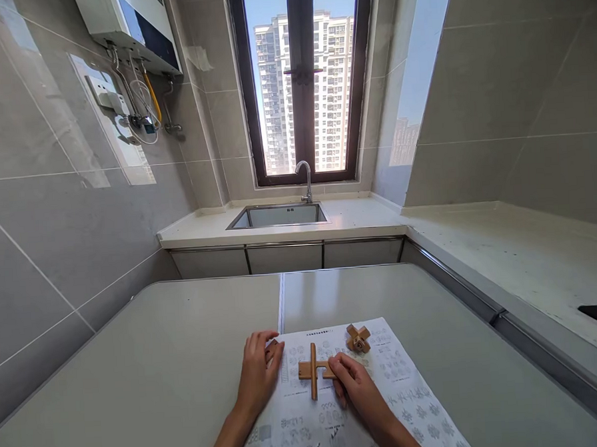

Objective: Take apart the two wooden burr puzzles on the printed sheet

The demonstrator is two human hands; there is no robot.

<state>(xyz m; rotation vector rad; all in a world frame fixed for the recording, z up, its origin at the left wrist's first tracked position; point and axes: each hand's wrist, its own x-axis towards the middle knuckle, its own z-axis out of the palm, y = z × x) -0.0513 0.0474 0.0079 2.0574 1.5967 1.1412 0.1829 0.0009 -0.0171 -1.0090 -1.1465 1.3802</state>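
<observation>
Head view shows the right hand point(354, 381) pinching a wooden cross point(313, 370) on the sheet point(401, 378) atop the bench point(160, 364), left hand point(259, 372) curled round a small piece point(272, 349), an assembled puzzle point(358, 338) nearby; fitting that piece probably needs careful alignment.
</observation>
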